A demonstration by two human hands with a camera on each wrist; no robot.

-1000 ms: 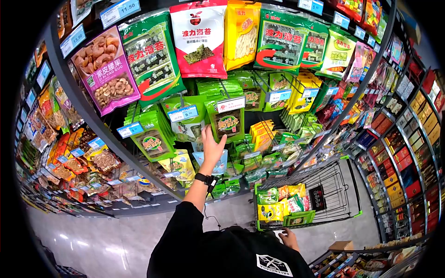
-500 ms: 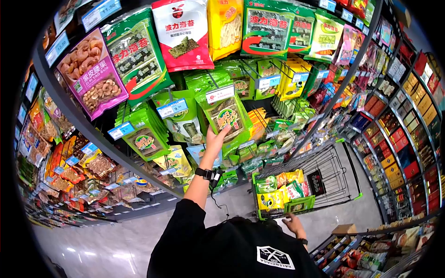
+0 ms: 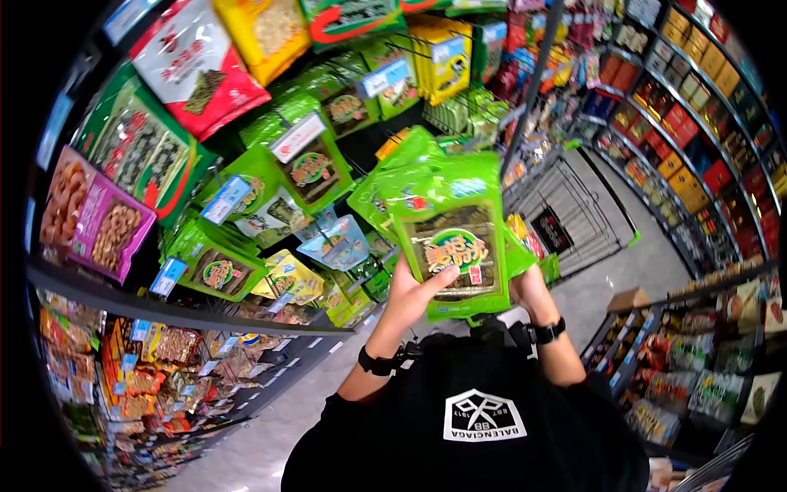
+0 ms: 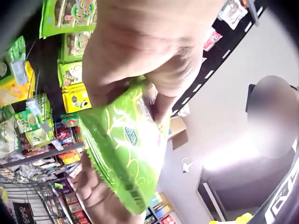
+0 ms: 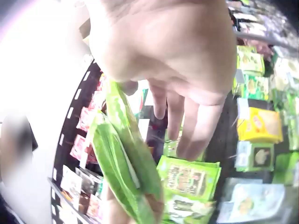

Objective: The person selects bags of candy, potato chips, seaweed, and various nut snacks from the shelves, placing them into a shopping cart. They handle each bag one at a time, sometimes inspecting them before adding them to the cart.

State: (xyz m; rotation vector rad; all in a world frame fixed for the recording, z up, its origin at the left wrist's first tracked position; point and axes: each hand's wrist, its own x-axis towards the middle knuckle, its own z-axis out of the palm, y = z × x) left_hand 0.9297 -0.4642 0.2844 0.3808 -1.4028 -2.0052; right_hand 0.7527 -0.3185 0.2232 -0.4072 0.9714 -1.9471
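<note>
Green snack packets (image 3: 451,205) with a dark window are in my left hand (image 3: 414,289), its thumb across the front. The left wrist view shows this hand (image 4: 145,51) gripping the green packaging (image 4: 124,140) by its upper edge. On the packets' other side is my right hand (image 3: 533,293), partly behind them. In the right wrist view, the right hand (image 5: 168,60) has its fingers (image 5: 201,126) extended and spread beside the packets (image 5: 124,163), seen edge-on, with its thumb near their top edge. Similar green packets (image 3: 311,168) hang on the rack.
A shopping cart (image 3: 586,209) stands beyond the packets to the right, its contents mostly hidden. Hanging snack bags and a shelf rail (image 3: 205,307) line the left. Boxed goods (image 3: 684,176) fill the right shelves, with a low display (image 3: 680,369) at lower right.
Green packets have come off the rack, moving right and towards the body in my left hand. My right hand has risen from beside the cart to the packets. The view has turned and shifted right.
</note>
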